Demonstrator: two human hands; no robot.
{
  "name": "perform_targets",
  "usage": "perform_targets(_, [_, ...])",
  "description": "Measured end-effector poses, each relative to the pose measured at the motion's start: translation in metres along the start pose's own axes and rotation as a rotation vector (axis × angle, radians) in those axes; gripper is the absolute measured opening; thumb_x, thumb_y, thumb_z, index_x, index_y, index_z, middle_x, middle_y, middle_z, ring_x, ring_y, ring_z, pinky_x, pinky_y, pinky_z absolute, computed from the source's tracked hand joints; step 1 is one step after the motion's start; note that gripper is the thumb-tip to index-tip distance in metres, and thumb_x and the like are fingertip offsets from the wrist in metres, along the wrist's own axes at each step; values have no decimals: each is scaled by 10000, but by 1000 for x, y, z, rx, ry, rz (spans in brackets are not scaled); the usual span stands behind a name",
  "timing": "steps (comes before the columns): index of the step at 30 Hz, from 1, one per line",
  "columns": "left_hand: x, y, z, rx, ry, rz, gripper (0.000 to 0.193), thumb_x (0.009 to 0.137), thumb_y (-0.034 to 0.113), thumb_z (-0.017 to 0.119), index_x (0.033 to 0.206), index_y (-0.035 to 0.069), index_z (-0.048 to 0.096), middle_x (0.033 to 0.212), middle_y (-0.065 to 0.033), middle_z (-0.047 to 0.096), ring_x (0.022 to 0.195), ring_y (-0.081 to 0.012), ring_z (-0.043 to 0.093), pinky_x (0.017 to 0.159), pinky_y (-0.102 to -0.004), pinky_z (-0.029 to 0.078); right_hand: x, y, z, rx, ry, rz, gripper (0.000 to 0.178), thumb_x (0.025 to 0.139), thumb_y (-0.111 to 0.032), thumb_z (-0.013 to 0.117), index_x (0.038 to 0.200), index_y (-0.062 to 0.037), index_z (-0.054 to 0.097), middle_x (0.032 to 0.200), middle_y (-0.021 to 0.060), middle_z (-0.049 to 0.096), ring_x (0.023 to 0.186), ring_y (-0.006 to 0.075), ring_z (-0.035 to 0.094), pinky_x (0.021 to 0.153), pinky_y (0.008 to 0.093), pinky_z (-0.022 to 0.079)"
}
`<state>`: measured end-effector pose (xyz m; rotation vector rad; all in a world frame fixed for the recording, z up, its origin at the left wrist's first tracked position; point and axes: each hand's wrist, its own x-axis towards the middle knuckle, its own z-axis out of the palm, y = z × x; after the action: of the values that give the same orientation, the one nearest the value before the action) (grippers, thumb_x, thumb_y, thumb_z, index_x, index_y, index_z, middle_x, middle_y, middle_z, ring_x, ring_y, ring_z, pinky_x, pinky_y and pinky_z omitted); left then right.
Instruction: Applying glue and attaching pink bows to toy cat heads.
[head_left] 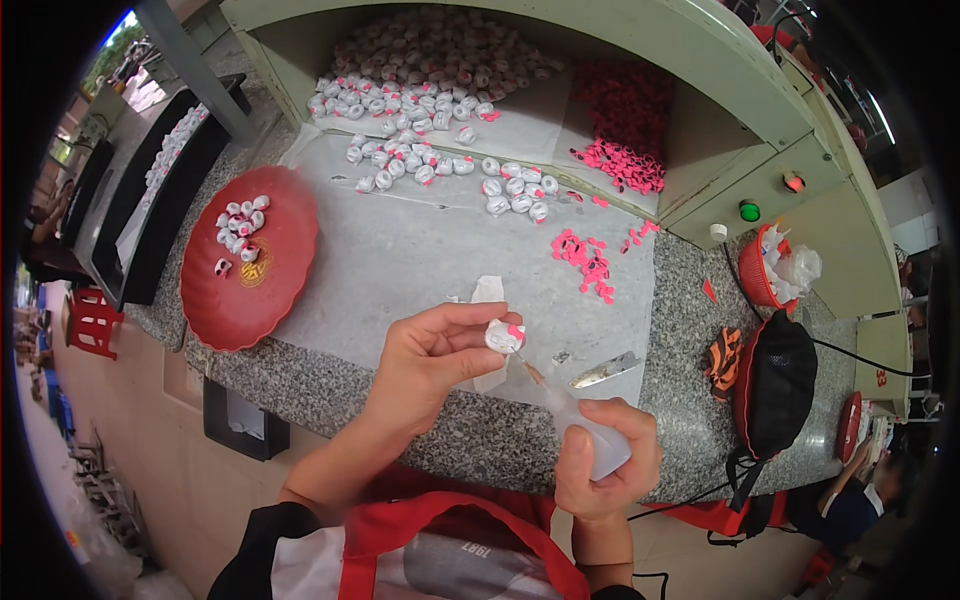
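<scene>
The person wears a top with black sleeves (255, 548) and a white panel (303, 562) beside the left one, plus a grey apron-like front (440, 562) bordered by a broad, curving red band (362, 548), while left hand (425, 355) and right hand (628, 460) are bare.

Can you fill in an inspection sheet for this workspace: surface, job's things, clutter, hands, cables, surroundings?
Surface: speckled stone bench, partly covered by white sheeting.
Job's things: white piece with pink part; squeeze bottle; loose white pieces; pink pieces; red plate holding more white pieces.
Clutter: flat metal tool, black bag, red basket.
Hands: left hand pinches the white piece; right hand grips the bottle, tip close to it, contact unclear.
Cables: black cable beyond the bag.
Surroundings: another person at far right; red stool at left.
</scene>
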<state>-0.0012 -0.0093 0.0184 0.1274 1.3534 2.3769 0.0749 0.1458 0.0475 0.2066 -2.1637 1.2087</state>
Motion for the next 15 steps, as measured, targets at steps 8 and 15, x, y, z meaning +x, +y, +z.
perform_targets(8, [-1, 0, 0, -39, -30, -41, 393, 703, -120, 561, 1079, -16, 520, 1025, -171, 577, 937, -236, 581, 810, -329, 467, 1, 2, -1, -12, 16, -28, 226, 652, -28, 599, 857, 35, 528, 714, 91, 596, 471, 183, 546, 436, 262, 435])
perform_targets(15, [-1, 1, 1, -12, -17, -11, 395, 698, -125, 561, 1077, -17, 522, 1029, -170, 577, 942, -233, 579, 822, -327, 461, 1, 2, -7, -40, -1, -31, 218, 650, -32, 602, 848, 28, 535, 722, 95, 602, 484, 191, 558, 457, 265, 449])
